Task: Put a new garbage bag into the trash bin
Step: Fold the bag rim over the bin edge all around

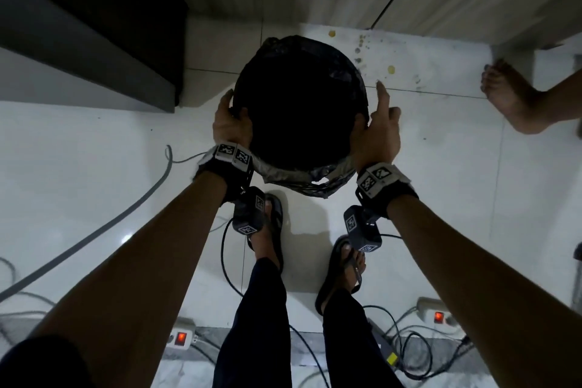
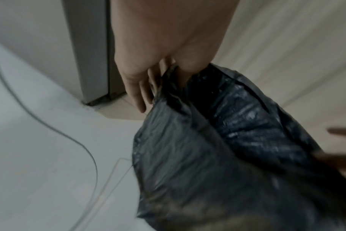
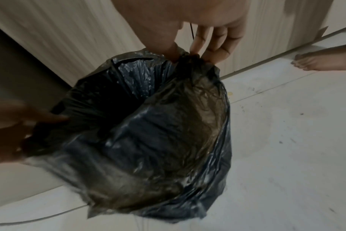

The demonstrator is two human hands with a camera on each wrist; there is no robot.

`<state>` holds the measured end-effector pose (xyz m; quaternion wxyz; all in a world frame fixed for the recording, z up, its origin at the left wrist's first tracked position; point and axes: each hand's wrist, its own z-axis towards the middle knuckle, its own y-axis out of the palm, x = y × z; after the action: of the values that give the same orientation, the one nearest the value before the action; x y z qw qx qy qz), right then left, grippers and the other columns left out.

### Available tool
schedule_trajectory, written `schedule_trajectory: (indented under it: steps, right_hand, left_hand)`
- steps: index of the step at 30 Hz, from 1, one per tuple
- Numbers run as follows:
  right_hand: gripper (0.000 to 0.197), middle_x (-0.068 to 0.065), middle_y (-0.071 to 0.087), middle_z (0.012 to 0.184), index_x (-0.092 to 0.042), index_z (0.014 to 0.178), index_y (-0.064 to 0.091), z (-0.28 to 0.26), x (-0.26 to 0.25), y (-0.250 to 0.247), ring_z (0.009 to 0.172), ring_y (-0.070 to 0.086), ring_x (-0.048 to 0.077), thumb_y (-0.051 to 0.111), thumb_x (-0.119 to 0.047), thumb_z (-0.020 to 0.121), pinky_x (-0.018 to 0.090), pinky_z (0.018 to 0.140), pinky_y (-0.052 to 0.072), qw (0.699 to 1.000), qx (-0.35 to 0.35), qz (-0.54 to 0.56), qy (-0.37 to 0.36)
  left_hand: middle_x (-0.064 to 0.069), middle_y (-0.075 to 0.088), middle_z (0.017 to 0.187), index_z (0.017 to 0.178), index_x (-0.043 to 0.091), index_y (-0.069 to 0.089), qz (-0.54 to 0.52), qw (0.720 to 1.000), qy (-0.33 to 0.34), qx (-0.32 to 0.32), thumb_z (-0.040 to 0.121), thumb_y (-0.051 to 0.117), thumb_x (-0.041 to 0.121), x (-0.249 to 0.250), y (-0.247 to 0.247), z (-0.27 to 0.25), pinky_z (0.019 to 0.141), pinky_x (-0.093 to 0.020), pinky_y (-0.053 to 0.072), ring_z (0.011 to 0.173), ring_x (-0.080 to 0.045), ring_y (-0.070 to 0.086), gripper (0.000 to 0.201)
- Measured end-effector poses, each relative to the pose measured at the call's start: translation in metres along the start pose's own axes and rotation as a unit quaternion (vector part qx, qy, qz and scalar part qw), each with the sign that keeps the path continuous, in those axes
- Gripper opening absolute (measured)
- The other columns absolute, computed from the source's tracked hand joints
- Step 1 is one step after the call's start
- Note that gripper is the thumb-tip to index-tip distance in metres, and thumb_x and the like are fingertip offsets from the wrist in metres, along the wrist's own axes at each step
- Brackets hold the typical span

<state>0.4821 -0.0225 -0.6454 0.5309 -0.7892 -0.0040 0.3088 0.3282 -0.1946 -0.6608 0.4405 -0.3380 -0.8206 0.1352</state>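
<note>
Black plastic garbage bag (image 1: pixel 302 104) lines the trash bin (image 1: pixel 299 176) on the white floor (image 1: pixel 441 183), w/ left hand (image 1: pixel 231 124) pinching its rim at 9 o'clock & right hand (image 1: pixel 376 132) pinching at 3, forefinger straight.

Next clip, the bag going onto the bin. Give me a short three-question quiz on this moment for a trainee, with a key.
1. True or false: both hands hold the black bag at its mouth.
2. The right hand has its grip on the bag's edge using: A) thumb and fingers pinching, B) a flat palm, C) nothing, it hangs free.
3. Whose bare foot stands on the floor to the right of the bag: the wearer's or another person's?

Key
1. True: the left hand grips the opposite side.
2. A.
3. Another person's; the wearer's feet are in sandals.
</note>
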Motion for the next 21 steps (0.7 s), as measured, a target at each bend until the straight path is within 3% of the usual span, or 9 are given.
schedule_trajectory:
  steps: [4,6,9,14,16,19,21]
  right_hand:
    - [0.069,0.015,0.049,0.131,-0.030,0.154,0.013,-0.026,-0.007,0.008,0.109,0.056,0.041,0.047,-0.023,0.095,0.050,0.087,0.047,0.997,-0.058,0.000,0.042]
    - [0.076,0.018,0.056,0.126,-0.025,0.156,0.004,-0.028,-0.010,0.015,0.108,0.059,0.039,0.047,-0.016,0.094,0.045,0.085,0.047,0.995,-0.079,0.039,0.051]
    - [0.084,0.020,0.063,0.117,-0.025,0.156,-0.004,-0.015,-0.013,0.021,0.098,0.062,0.038,0.044,-0.006,0.089,0.039,0.077,0.048,0.990,-0.090,0.086,0.067]
    - [0.093,0.020,0.067,0.109,-0.039,0.154,0.006,0.018,-0.028,0.016,0.089,0.064,0.039,0.038,0.003,0.078,0.048,0.081,0.055,0.990,-0.078,0.105,0.045]
    - [0.096,0.021,0.068,0.115,-0.040,0.153,0.014,0.032,-0.036,0.012,0.090,0.065,0.039,0.036,0.008,0.073,0.035,0.083,0.056,0.991,-0.082,0.099,0.027]
    - [0.095,0.009,0.067,0.122,-0.042,0.151,0.021,0.053,-0.057,0.011,0.090,0.065,0.026,0.034,0.009,0.072,0.012,0.075,0.049,0.990,-0.095,0.106,-0.007]
    - [0.095,0.000,0.066,0.120,-0.043,0.150,0.024,0.065,-0.077,0.018,0.093,0.065,0.021,0.035,0.010,0.073,0.013,0.082,0.051,0.988,-0.097,0.113,-0.031]
  left_hand:
    - [-0.016,0.060,0.125,0.151,0.030,0.008,0.057,0.998,0.026,0.014,0.087,0.049,0.011,-0.003,0.001,-0.035,0.089,-0.043,0.049,0.109,-0.036,0.060,0.078]
    - [-0.016,0.060,0.126,0.151,0.030,0.007,0.064,0.997,0.044,0.019,0.085,0.048,0.007,-0.008,0.006,-0.046,0.084,-0.041,0.050,0.106,-0.037,0.061,0.081]
    - [-0.018,0.065,0.120,0.152,0.028,0.008,0.035,0.999,0.030,0.025,0.085,0.049,0.002,-0.008,0.011,-0.044,0.084,-0.034,0.049,0.104,-0.037,0.063,0.083]
    - [-0.018,0.067,0.116,0.151,0.033,0.006,0.032,0.999,0.041,0.009,0.085,0.046,0.000,0.004,0.006,-0.015,0.081,-0.030,0.047,0.101,-0.036,0.064,0.084]
    - [-0.016,0.066,0.116,0.151,0.033,0.007,0.026,0.998,0.052,0.001,0.082,0.043,-0.005,0.010,0.001,-0.004,0.079,-0.023,0.044,0.099,-0.032,0.064,0.086]
    - [-0.013,0.064,0.121,0.151,0.034,0.011,0.012,0.999,0.047,0.021,0.083,0.043,-0.005,0.020,-0.010,0.013,0.084,-0.018,0.041,0.104,-0.028,0.063,0.085]
    - [-0.015,0.062,0.125,0.151,0.031,0.014,-0.001,0.998,0.048,0.040,0.083,0.046,-0.006,0.025,-0.022,0.027,0.087,-0.018,0.039,0.111,-0.028,0.060,0.084]
